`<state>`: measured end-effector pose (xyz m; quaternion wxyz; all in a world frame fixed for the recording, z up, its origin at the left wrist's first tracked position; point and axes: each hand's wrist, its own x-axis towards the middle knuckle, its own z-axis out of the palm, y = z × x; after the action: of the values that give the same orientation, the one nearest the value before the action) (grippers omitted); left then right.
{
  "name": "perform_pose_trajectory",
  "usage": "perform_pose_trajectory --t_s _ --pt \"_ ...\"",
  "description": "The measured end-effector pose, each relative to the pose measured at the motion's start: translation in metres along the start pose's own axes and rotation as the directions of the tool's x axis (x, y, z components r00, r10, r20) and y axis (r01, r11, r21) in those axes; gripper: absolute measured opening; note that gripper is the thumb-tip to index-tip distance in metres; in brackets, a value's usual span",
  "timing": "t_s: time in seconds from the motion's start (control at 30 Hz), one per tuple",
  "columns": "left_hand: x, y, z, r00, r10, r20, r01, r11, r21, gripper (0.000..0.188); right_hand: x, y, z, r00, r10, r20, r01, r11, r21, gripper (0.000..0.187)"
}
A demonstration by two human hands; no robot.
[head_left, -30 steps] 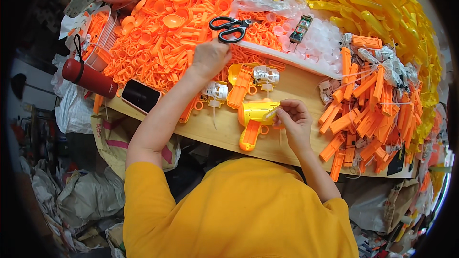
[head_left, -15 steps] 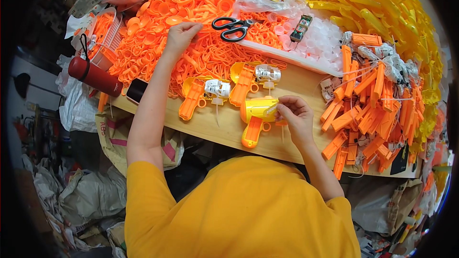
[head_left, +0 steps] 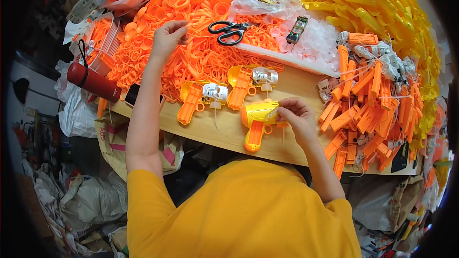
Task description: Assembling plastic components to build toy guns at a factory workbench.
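Observation:
My left hand (head_left: 168, 39) hovers over a heap of small orange plastic parts (head_left: 160, 69), thumb and fingers drawn together. Whatever sits between those fingertips, if anything, is too small to make out. My right hand (head_left: 299, 118) pinches the front end of a yellow toy gun (head_left: 258, 112) with an orange grip, near the table's front edge. To its left lie two opened toy gun halves, one (head_left: 192, 104) nearer my left forearm and one (head_left: 240, 88) beside it. Each carries an orange grip and a clear-and-white mechanism.
Black-handled scissors (head_left: 230, 32) lie on the orange heap. A white tray (head_left: 291, 60) of translucent caps stands behind. Orange grip assemblies with wires (head_left: 370, 110) pile up at right, yellow shells (head_left: 368, 0) behind them. A red bottle (head_left: 94, 82) leans at left beside a dark phone (head_left: 134, 94).
My left hand has drawn a little to the left over the orange parts. My right hand stays at the toy gun's front end. The whole view has shifted slightly.

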<state>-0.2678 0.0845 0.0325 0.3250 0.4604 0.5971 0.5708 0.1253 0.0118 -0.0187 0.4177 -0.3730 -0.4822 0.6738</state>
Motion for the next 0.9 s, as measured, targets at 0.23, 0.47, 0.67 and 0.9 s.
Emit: perform_pose_trajectory --t_s 0.23,0.47,0.67,0.9 --pt "-0.049 0.028 0.029 0.996 0.069 -0.062 -0.082 0.966 -0.245 0.019 -0.002 -0.001 -0.004 0.992 -0.040 -0.116 0.041 0.999 0.004 0.020" --pt "-0.150 0.023 0.100 0.913 -0.205 0.351 0.356 0.823 -0.443 0.017 -0.002 0.001 0.006 0.960 -0.127 -0.249 0.148 0.986 0.070 0.018" --pt "-0.175 0.008 0.136 0.882 -0.228 0.412 0.434 0.733 -0.524 0.022 -0.007 -0.003 0.010 0.958 -0.138 -0.252 0.163 0.983 0.082 0.018" --pt "-0.182 0.004 0.153 0.865 -0.269 0.423 0.471 0.726 -0.501 0.024 -0.013 0.001 0.007 0.969 -0.102 -0.224 0.128 0.987 0.102 0.020"
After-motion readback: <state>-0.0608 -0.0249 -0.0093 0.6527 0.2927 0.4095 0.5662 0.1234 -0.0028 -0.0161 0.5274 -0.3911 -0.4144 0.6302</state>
